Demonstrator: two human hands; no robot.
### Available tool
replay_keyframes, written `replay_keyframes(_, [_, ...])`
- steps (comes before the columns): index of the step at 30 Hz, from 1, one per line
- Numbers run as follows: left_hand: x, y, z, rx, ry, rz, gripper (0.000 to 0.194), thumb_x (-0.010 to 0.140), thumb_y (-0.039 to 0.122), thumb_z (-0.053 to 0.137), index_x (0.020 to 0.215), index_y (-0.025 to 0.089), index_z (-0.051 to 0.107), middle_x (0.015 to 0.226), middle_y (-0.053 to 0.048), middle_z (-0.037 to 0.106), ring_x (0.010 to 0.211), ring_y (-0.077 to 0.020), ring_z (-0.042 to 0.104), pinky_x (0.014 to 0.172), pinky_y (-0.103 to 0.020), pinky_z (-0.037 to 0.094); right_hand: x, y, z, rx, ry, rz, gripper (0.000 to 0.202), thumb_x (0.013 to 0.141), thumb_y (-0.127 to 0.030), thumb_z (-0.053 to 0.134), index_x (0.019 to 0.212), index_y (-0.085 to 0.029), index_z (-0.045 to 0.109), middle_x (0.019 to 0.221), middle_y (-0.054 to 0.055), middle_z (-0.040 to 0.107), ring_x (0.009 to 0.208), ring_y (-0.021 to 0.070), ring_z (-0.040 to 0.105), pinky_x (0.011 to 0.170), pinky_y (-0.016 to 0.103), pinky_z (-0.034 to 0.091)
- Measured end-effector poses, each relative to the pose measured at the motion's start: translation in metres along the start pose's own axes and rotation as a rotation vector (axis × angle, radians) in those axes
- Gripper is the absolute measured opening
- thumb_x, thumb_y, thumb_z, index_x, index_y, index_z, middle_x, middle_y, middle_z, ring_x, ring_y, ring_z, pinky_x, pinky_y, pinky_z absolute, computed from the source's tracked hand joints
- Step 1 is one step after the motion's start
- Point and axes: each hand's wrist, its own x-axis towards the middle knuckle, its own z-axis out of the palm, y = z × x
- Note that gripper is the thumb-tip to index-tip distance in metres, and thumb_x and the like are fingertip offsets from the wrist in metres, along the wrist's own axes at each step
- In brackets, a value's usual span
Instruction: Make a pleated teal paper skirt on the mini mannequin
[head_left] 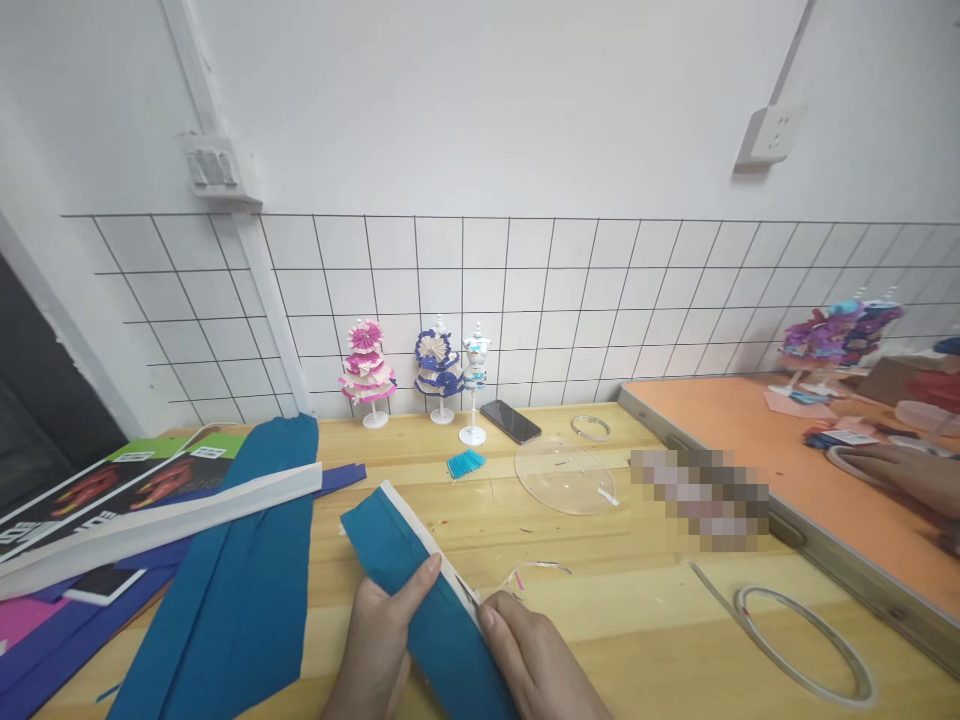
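Note:
A folded teal paper strip [390, 535] with a white band [409, 520] along its right edge slants up from the bottom of the view. My left hand [382, 635] grips it from the left, thumb pressed on top near the white band. On the right edge, my right hand [529, 650] is closed. A thin dark blade [466, 590], apparently of scissors, pokes out from its fingers against the white band; the handles are hidden. Paper scraps [517, 578] lie just beyond. A small pleated turquoise paper piece [466, 463] rests farther back.
Left lie teal paper [247, 560], a white strip [187, 515] and printed sheets [172, 475]. Small dress stands [367, 375] and a phone [511, 421] are along the wall. A clear disc [555, 475] and tape roll [806, 645] lie right. Another person's hand [892, 470] is at the orange table.

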Motion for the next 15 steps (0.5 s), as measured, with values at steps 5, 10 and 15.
replay_keyframes(5, [0.001, -0.001, -0.001, -0.004, 0.015, 0.003, 0.025, 0.050, 0.019, 0.079, 0.071, 0.013, 0.067, 0.064, -0.004, 0.072, 0.061, -0.0244, 0.067, 0.056, -0.032, 0.053, -0.001, 0.000, 0.000, 0.020, 0.004, -0.006, 0.042, 0.090, -0.050, 0.021, 0.066, -0.021, 0.039, 0.062, 0.000, 0.051, 0.059, 0.0149, 0.049, 0.054, 0.024, 0.036])
replay_keyframes(10, [0.006, -0.003, -0.007, 0.001, -0.024, -0.023, 0.027, 0.054, 0.018, 0.078, 0.078, 0.012, 0.067, 0.072, -0.006, 0.074, 0.069, -0.0254, 0.068, 0.060, -0.032, 0.054, -0.003, -0.006, -0.005, 0.142, -0.036, 0.004, 0.044, 0.088, -0.053, 0.025, 0.071, -0.019, 0.047, 0.067, 0.001, 0.053, 0.065, 0.0160, 0.050, 0.060, 0.024, 0.040])
replay_keyframes(15, [0.008, -0.001, -0.006, 0.003, 0.038, -0.045, 0.028, 0.052, 0.019, 0.079, 0.076, 0.014, 0.066, 0.065, -0.004, 0.072, 0.059, -0.0216, 0.067, 0.053, -0.029, 0.054, -0.004, -0.011, -0.009, 0.273, -0.023, 0.011, 0.048, 0.086, -0.056, 0.028, 0.074, -0.020, 0.057, 0.078, 0.005, 0.062, 0.077, 0.0198, 0.055, 0.066, 0.025, 0.043])
